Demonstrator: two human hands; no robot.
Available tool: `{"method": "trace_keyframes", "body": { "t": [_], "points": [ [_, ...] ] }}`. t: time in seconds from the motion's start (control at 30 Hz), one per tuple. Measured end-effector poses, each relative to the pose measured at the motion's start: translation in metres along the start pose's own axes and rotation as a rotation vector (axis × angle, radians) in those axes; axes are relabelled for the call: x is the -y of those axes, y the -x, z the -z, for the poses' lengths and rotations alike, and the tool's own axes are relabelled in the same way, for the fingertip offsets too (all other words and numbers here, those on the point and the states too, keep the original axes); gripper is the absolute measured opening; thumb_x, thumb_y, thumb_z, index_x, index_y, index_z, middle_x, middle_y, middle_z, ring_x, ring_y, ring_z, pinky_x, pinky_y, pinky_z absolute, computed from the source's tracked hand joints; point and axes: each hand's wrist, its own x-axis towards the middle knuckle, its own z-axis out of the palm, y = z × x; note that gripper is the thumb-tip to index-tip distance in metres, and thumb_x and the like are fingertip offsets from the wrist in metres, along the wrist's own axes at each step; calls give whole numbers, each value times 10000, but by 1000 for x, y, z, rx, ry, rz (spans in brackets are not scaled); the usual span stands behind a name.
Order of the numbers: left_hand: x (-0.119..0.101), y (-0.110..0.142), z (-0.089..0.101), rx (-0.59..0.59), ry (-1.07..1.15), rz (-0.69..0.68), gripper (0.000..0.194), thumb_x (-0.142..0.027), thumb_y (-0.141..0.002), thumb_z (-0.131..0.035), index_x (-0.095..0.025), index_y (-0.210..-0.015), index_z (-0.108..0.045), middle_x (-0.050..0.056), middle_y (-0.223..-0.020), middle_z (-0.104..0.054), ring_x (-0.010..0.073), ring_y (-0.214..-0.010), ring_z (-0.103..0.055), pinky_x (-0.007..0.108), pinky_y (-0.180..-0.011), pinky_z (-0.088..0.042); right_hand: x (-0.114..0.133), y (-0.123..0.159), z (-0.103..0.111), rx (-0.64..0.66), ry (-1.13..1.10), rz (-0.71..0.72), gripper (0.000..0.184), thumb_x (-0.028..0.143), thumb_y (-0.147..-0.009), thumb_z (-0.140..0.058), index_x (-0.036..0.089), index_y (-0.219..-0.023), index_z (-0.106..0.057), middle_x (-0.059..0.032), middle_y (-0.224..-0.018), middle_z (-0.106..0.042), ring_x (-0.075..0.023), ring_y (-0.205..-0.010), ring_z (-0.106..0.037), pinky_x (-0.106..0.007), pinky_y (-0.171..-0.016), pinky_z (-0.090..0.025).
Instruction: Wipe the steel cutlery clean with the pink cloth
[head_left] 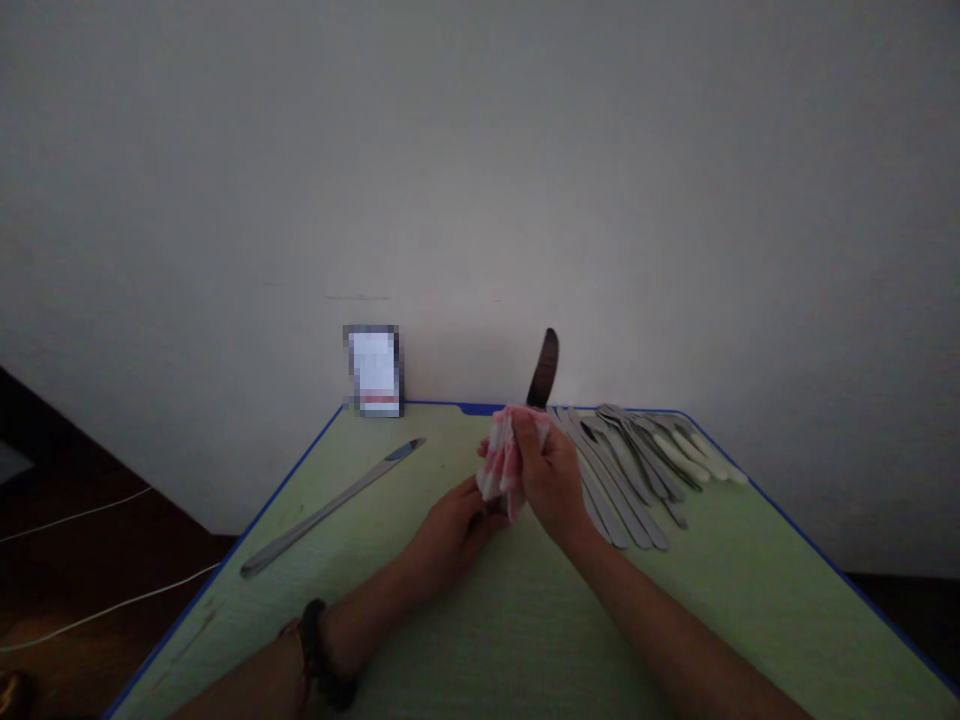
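Note:
A table knife (545, 368) points up from between my hands, its dark rounded blade bare and its handle hidden. My right hand (555, 480) pinches a pink and white cloth (501, 462) around the knife just below the blade, thumb on top. Lower down, my left hand (454, 525) closes around the knife's handle end, partly behind the cloth; its grip is mostly covered. Left of my hands, another table knife (330, 508) lies alone, slanting across the green table (480, 640).
Several metal utensils (626, 480) lie side by side at the table's right, some with pale handles (686, 455). A phone-like device (375, 372) with a blurred screen stands at the back left against the wall (480, 200). White cables (112, 607) run beyond the left edge.

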Motion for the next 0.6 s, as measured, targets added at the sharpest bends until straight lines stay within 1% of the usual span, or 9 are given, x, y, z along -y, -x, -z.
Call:
{"method": "trace_keyframes", "body": {
  "t": [0.03,0.1,0.17,0.27,0.33,0.43,0.53,0.6],
  "points": [
    [-1,0,1,6,4,-6,159,-213,-897,-463,-161,-842,-603,63,-931,-602,179,-856,-556,262,-791,-436,10,-2,1,-17,-1,40,456,588,-812,-531,159,-898,-657,-30,-637,-696,-165,-541,-669,-259,-489,-543],
    [-2,-1,4,52,-14,1,178,-219,-899,-466,-160,-776,-581,49,-867,-577,163,-800,-539,250,-738,-428,31,-6,3,-55,11,117,444,580,-830,-513,157,-832,-649,-33,-631,-695,-158,-532,-663,-248,-474,-532],
    [-2,0,5,110,-63,5,162,-220,-891,-491,-162,-769,-581,39,-857,-578,160,-791,-531,258,-737,-412,49,-10,5,-104,4,182,448,588,-826,-515,159,-784,-636,-38,-645,-699,-163,-559,-675,-243,-470,-529],
    [-2,1,5,162,-159,1,109,-219,-876,-534,-170,-814,-609,35,-890,-603,168,-812,-529,287,-780,-389,61,-12,8,-153,-22,216,459,607,-814,-519,161,-776,-624,-35,-632,-693,-173,-586,-688,-241,-472,-534],
    [-2,1,3,171,-194,3,109,-223,-880,-533,-173,-830,-617,38,-905,-610,170,-816,-530,294,-787,-386,60,-11,8,-144,-29,187,458,611,-811,-519,163,-798,-617,-28,-617,-686,-163,-537,-672,-231,-434,-517],
    [-2,1,2,155,-220,-10,125,-222,-892,-505,-175,-839,-608,52,-912,-610,182,-841,-530,298,-789,-399,47,-7,5,-87,-37,98,457,608,-819,-505,167,-872,-612,-16,-603,-682,-133,-423,-609,-218,-368,-477],
    [-4,2,2,131,-250,-20,128,-221,-899,-471,-173,-878,-588,79,-964,-610,208,-908,-517,333,-842,-405,32,-1,2,-26,-44,29,438,589,-810,-534,168,-899,-617,-17,-634,-688,-136,-460,-628,-231,-421,-513],
    [-6,5,2,121,-181,-30,145,-249,-909,-446,-170,-927,-567,94,-1011,-601,215,-934,-513,348,-864,-407,27,0,2,-7,-48,-11,434,587,-786,-567,171,-898,-623,-19,-665,-693,-144,-511,-654,-235,-462,-530]
  ]
}}
